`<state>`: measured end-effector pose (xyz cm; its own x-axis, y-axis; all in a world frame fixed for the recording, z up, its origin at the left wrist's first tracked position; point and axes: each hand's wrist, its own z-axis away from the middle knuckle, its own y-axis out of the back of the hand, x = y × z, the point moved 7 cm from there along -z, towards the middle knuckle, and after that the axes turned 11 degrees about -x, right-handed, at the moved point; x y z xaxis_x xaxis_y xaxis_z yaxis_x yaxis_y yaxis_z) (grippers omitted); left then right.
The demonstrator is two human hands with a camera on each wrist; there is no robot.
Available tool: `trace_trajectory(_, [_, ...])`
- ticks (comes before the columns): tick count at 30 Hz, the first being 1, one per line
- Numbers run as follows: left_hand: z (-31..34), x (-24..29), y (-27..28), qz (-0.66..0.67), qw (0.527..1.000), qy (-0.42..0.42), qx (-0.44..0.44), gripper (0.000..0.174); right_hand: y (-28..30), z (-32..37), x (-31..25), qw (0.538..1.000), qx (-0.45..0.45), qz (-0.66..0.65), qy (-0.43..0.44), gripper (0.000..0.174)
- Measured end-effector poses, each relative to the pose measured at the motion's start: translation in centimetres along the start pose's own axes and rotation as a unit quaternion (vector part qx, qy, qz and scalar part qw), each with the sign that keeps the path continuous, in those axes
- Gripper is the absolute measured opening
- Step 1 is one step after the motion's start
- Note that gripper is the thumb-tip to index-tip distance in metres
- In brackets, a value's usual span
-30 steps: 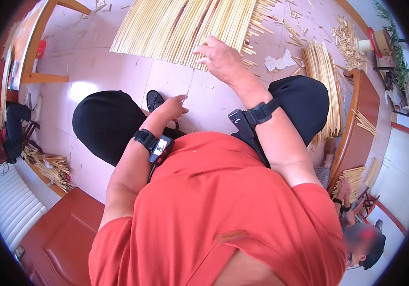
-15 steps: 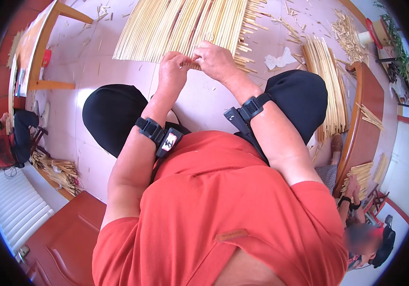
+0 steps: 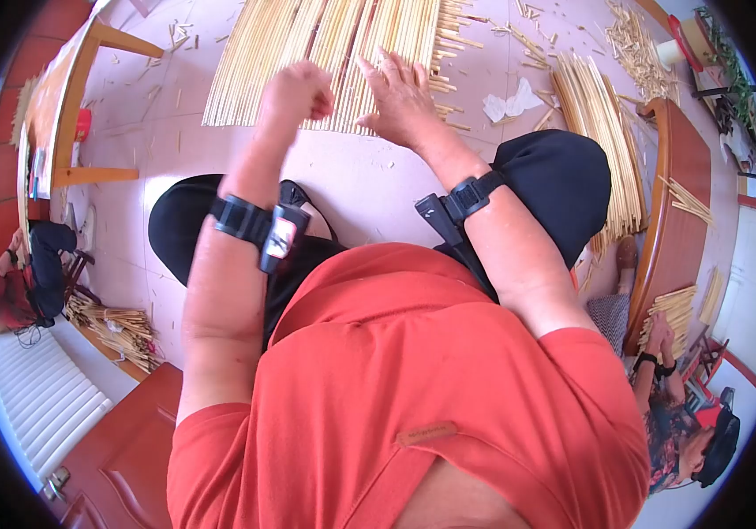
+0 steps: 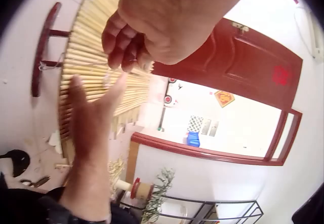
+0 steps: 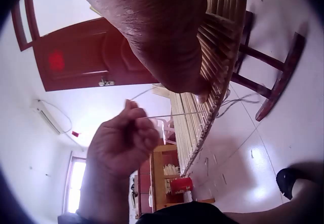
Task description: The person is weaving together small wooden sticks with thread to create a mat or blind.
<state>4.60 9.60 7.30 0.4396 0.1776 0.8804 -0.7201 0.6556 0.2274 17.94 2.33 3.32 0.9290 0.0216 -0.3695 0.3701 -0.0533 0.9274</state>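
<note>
A mat of pale sticks (image 3: 290, 62) has its near edge by both hands. In the right wrist view the left hand (image 5: 119, 145), fingers curled, pinches a thin cord (image 5: 174, 115) that stretches taut to the mat's edge. The head view puts that left hand (image 3: 294, 95) over the mat, slightly blurred. The right hand (image 3: 404, 106) lies at the near edge with its fingers spread. From the left wrist, the right hand (image 4: 91, 117) rests by the stick ends, below the curled left fingers (image 4: 121, 44).
A stick bundle (image 3: 603, 150) lies at the right beside a wooden bench (image 3: 682, 194). Scraps and white paper (image 3: 515, 103) are on the floor. A wooden table (image 3: 65, 106) stands left. Other people sit at the far left and lower right. A dark red stand (image 5: 281, 77) is beside the mat.
The left hand first rose from below to meet the right at the mat's edge, then moved up and left, away from it. The right hand's fingers have spread.
</note>
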Motion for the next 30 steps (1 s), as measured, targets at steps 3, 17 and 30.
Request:
trace_trajectory(3, [-1.7,4.3,4.9,0.142,0.977,-0.156,-0.041,0.018,-0.1,0.2,0.4,0.999,0.028,-0.024,0.027,0.098])
trace_trajectory(17, [1.5,-2.4,-3.7,-0.433,0.888,-0.069,0.139,0.018,-0.4,-0.2,0.9,0.999,-0.012,-0.051,-0.004,0.083])
trace_trajectory(30, [-0.5,-4.2,-2.4,0.295,0.954,-0.056,0.000,0.013,-0.3,0.0,1.0,1.000,-0.016,-0.020,-0.013,0.075])
